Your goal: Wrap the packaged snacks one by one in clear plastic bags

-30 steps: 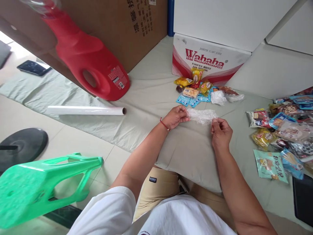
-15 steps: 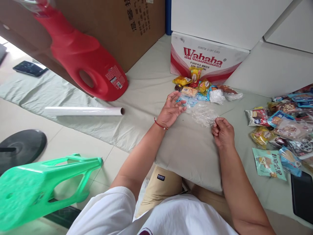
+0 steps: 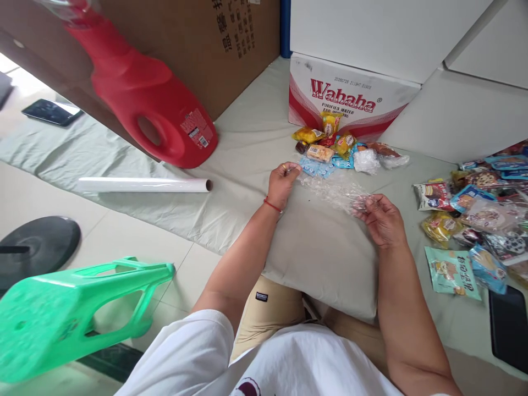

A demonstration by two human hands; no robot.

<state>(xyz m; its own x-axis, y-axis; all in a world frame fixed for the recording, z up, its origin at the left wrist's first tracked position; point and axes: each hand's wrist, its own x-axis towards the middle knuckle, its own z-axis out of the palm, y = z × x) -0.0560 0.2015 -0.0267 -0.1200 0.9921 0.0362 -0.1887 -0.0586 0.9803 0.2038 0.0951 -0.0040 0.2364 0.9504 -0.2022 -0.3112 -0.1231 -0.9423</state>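
Observation:
A crinkled sheet of clear plastic wrap (image 3: 330, 190) is stretched between my two hands above a grey-green cushion (image 3: 325, 258). My left hand (image 3: 282, 184) pinches its upper left corner, fingers closed. My right hand (image 3: 381, 219) grips the lower right end, palm turned up. Just beyond the wrap lies a small pile of wrapped snacks (image 3: 328, 147) in yellow, blue and red packets, with two clear-wrapped bundles (image 3: 366, 161) beside it.
A Wahaha water carton (image 3: 350, 102) stands behind the pile. A roll of cling film (image 3: 144, 185) and a red jug (image 3: 148, 104) lie left, before a brown cardboard box (image 3: 214, 44). More snack packets (image 3: 474, 220) spread at right. A green stool (image 3: 70, 313) lies at lower left.
My left hand let go of the wrap, opened, then closed on its far corner. The wrap went from a bunched wad to a stretched sheet. My right hand turned palm up.

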